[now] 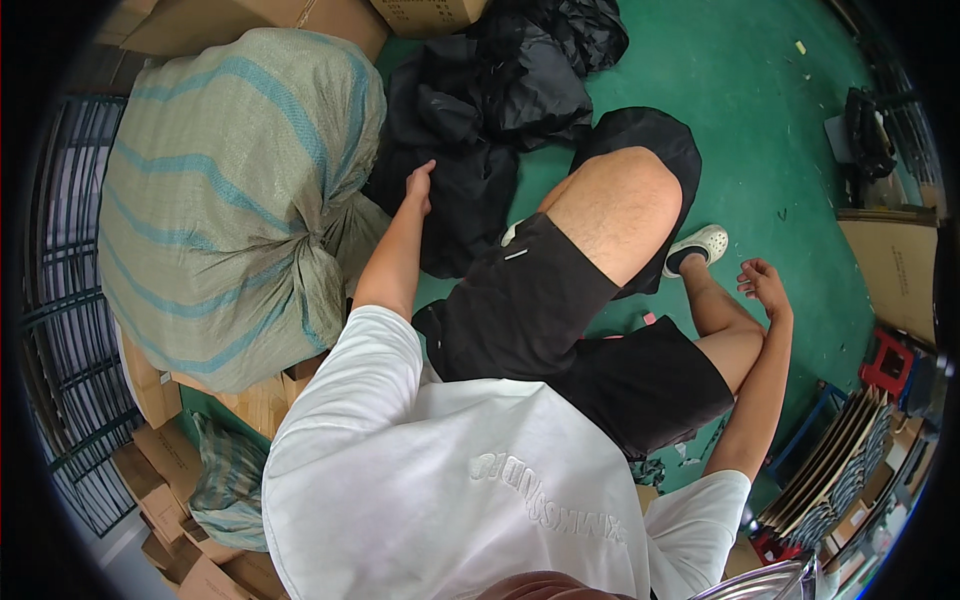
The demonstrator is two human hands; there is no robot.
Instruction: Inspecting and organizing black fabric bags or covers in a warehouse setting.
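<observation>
At the near edge of a heap of black fabric (pixel 450 200) is my left hand (pixel 420 187), with one digit stretched out and the others partly hidden. The hand looks open, and no grip on the cloth shows. Out to the right, over the green floor beside my bent leg, my right hand (pixel 765 285) has its fingers loosely bent and apart, holding nothing. Left of my left arm bulges a large woven sack (pixel 230 200), beige with blue-green stripes, its gathered end turned toward me. Another black piece of fabric (pixel 690 150) lies around my raised knee.
Cardboard boxes (pixel 165 465) and a smaller striped sack (pixel 225 480) stand at the lower left, beside dark metal racking (pixel 75 290). At right are a large carton (pixel 890 270), a red plastic stool (pixel 887 362) and stacked flat sheets (pixel 830 460). Small scraps dot the green floor (pixel 750 130).
</observation>
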